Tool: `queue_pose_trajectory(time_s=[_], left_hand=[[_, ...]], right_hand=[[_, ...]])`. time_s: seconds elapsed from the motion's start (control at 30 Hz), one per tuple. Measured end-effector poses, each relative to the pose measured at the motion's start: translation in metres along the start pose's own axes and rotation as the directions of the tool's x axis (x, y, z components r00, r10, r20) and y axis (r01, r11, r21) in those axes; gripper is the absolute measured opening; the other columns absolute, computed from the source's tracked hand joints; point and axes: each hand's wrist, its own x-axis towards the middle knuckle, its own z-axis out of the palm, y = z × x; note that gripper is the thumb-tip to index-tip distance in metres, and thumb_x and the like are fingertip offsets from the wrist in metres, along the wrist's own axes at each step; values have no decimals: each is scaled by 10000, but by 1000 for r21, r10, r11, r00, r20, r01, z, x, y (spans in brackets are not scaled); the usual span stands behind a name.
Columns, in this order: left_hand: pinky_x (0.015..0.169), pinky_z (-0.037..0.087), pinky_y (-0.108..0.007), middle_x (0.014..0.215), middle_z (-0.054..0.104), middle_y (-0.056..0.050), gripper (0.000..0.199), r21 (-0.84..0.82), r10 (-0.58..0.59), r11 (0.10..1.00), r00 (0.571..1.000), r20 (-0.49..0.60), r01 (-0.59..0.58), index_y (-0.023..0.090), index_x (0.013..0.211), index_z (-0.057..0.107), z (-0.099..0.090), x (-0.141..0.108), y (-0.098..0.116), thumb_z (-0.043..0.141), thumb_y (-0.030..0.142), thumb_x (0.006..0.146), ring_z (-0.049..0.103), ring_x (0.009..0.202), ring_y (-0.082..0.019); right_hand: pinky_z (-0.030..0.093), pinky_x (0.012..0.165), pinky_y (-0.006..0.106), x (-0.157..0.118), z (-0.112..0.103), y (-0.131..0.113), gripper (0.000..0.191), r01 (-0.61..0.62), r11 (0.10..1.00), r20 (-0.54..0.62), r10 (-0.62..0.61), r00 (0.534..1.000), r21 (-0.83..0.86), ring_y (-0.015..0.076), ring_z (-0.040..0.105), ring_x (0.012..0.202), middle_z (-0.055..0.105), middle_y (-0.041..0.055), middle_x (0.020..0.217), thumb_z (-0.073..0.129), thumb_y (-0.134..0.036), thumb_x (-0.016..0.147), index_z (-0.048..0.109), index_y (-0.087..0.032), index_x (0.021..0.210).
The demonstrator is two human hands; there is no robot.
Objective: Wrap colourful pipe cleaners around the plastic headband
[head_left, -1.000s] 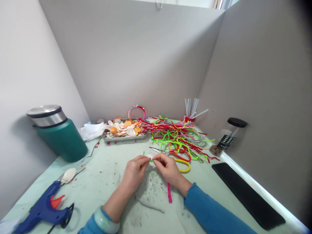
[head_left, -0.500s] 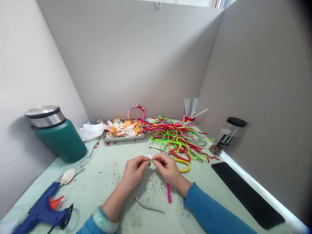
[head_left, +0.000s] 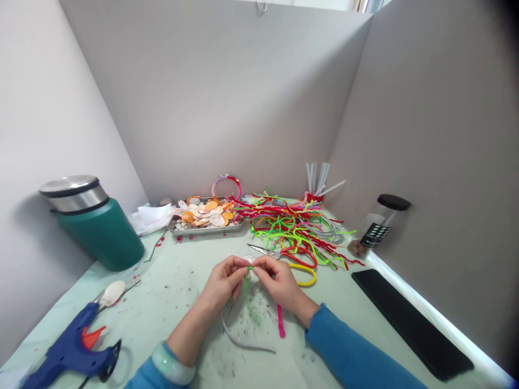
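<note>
My left hand [head_left: 227, 276] and my right hand [head_left: 276, 275] meet near the middle of the table, thumbs and forefingers pinching a green pipe cleaner [head_left: 246, 294]. Its lower end hangs down, blurred. A pale, whitish piece shows just behind the fingertips; its shape is mostly hidden. From under my left hand a grey strip [head_left: 247, 344] curves down and right over the table. Below my right hand a pink piece [head_left: 281, 321] sticks out. Scissors [head_left: 300, 259] with red and yellow handles lie just beyond my right hand.
Behind are a tray [head_left: 211, 232] of shells, a heap of coloured pipe cleaners [head_left: 287, 216] and a beaded ring [head_left: 226, 186]. A green bottle [head_left: 101, 232] and blue glue gun [head_left: 73, 346] are left; a jar [head_left: 377, 227] and black slab [head_left: 409, 324] right.
The green pipe cleaner's end now hangs below the fingertips, where only a short bit showed before. My left hand has shifted slightly, and the grey strip has moved a little.
</note>
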Motion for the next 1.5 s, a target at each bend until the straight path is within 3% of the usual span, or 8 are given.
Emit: queue_pose_trajectory(time_s=[0.17,0.3,0.5,0.8,0.97,1.17,1.33,1.5], left_hand=[[316,231,-165,470,441,94,315,83,25,996,1000,3,-25,151,882,528,0,0,-3,586,413,718,317,306,-36],[358,293,-175,748,599,13,263,207,76,976,997,-28,-68,152,964,544,-3,1,-6,537,269,729,373,367,-31],[570,388,-206,781,659,-5,193,575,285,798,954,-90,-184,179,855,645,-6,-1,-8,515,161,713,514,574,-103],[637,387,-218,781,667,-19,150,714,407,647,913,-25,-268,194,833,658,-5,-4,-6,530,176,756,564,684,-139],[652,394,-218,772,676,-22,181,677,379,691,925,-39,-254,184,824,674,-4,-5,-3,500,177,772,582,705,-141],[513,339,-198,605,623,-2,223,566,238,811,967,-89,-148,147,774,691,-5,-3,-4,531,301,757,481,533,-112],[522,336,-203,640,626,-12,270,518,175,849,981,-86,-106,133,808,684,-5,-1,-4,519,341,754,475,551,-114],[471,279,-205,501,504,21,341,492,149,868,981,-122,-71,133,596,603,-4,1,-5,516,431,738,387,473,-92]], right_hand=[[316,490,208,1,1,3,134,-28,999,-4,28,1000,-26,99,405,515,475,-38,569,518,-271,828,614,-178,841],[310,486,207,2,2,5,128,-52,998,-16,52,999,-32,99,407,515,484,-36,575,518,-255,822,616,-176,843],[298,486,206,2,2,4,126,-45,998,-7,45,999,-39,97,400,516,458,-43,562,519,-254,824,614,-175,847],[296,490,204,2,2,5,122,-35,998,1,35,999,-53,95,401,521,460,-42,565,516,-243,827,615,-172,835],[296,491,205,3,2,3,128,-38,998,3,39,999,-59,96,404,518,463,-41,562,522,-256,827,618,-170,832],[290,483,205,2,3,5,128,-31,998,13,32,999,-51,95,397,510,462,-43,558,520,-261,828,617,-177,835],[287,483,205,2,3,5,128,-45,998,8,46,999,-54,95,392,510,455,-45,555,519,-258,828,616,-174,837],[286,483,205,2,3,4,124,-44,998,13,45,999,-42,93,386,508,443,-48,553,514,-254,831,607,-172,828]])
